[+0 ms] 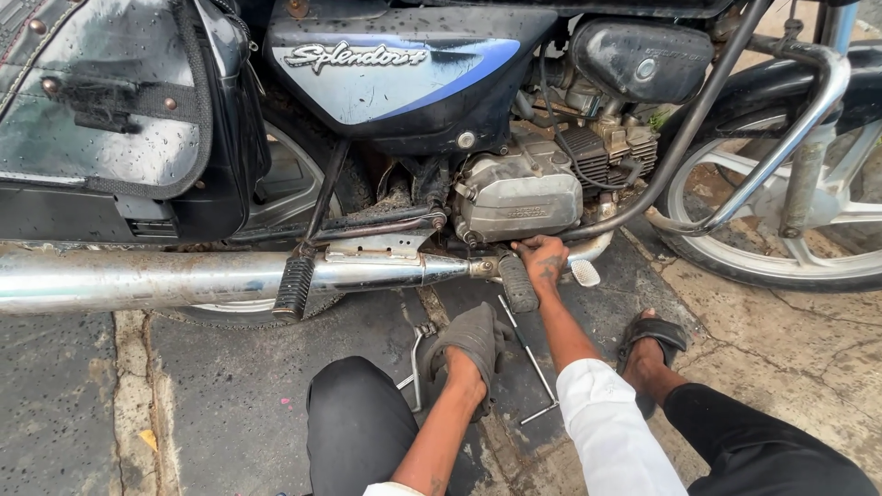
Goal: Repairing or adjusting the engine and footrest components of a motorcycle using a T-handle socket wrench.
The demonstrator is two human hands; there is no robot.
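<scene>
1. Nearest cam: person's knees in dark trousers [354, 427], white sleeve [611, 432] on R arm.
2. L hand [469, 354] closed on a dark rag [478, 332], pressed to the wet ground.
3. Bent metal tool [416, 354] just left of L hand; long L-shaped wrench [531, 360] on the ground btwn the two hands.
4. Sandalled foot [650, 342] right of R forearm.
5. R hand [544, 257] reaches under the engine [519, 195], fingers curled at its underside; can't tell what they grip. Footpeg [517, 283] touching its left edge.
6. Exhaust pipe [184, 276] runs far left of both hands, front wheel [781, 202] far right.
</scene>
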